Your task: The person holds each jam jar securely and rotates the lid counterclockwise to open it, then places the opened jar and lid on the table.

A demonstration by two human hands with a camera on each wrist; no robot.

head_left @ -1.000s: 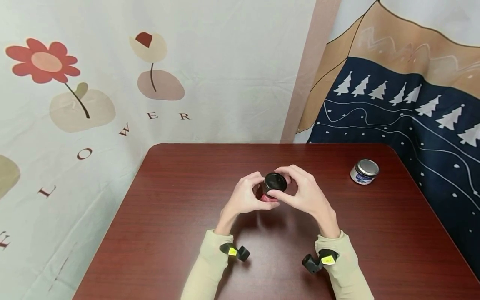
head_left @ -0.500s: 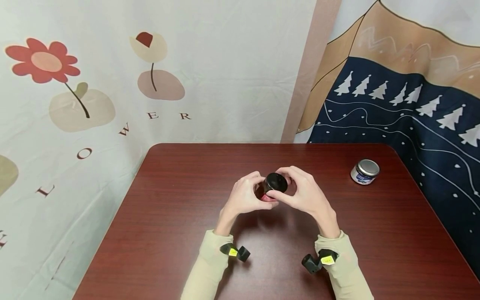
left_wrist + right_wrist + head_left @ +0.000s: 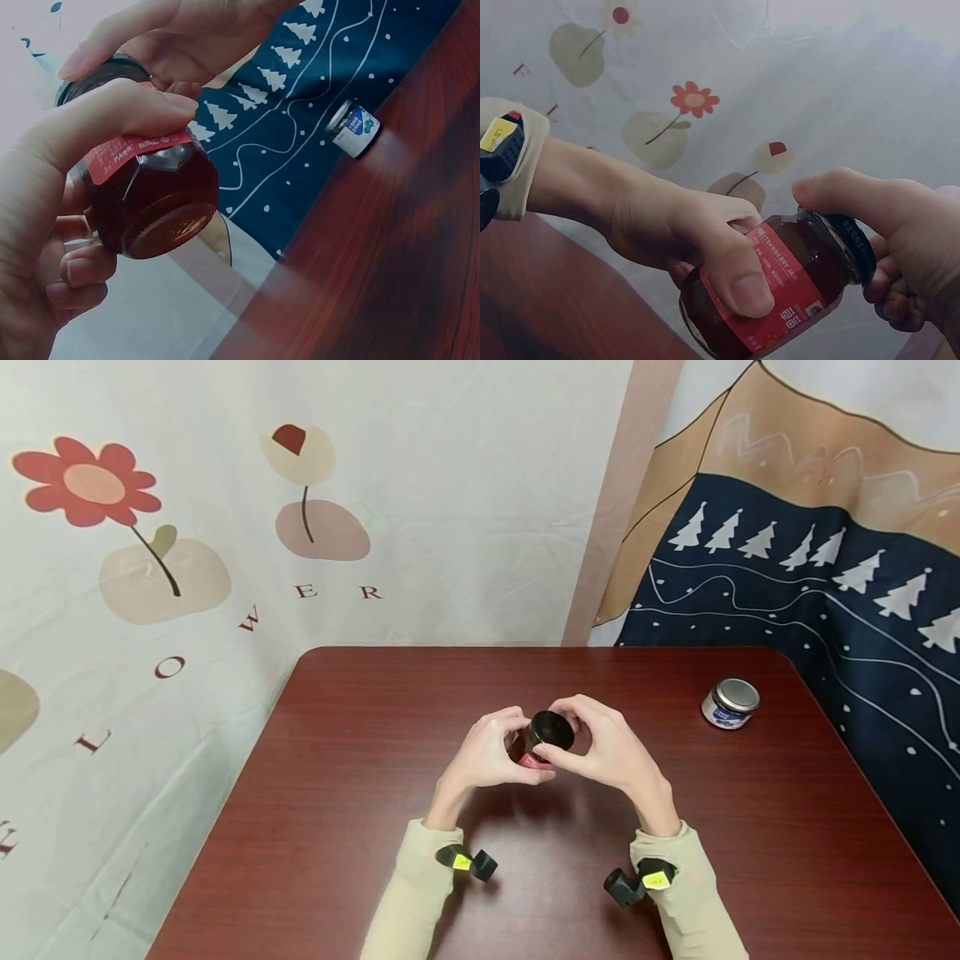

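Above the table, my left hand (image 3: 486,750) grips the body of a strawberry jam jar (image 3: 810,244), thumb across its red label. The jar has dark contents and is tilted, its black lid (image 3: 552,729) turned up and to the right in the head view. My right hand (image 3: 606,745) holds that lid at its rim between thumb and fingers. In the right wrist view the lid sits on the jar's mouth. Most of the glass is hidden by my fingers in the head view, while the left wrist view shows its faceted base.
A second, smaller jar (image 3: 730,703) with a silver lid and a blue-and-white label stands upright at the table's back right. The dark red wooden table (image 3: 360,827) ends at printed cloths hanging behind and beside it.
Both hands and the jar have sunk very slightly toward the near side. The grip on jar and lid looks the same, and the smaller jar has stayed put.
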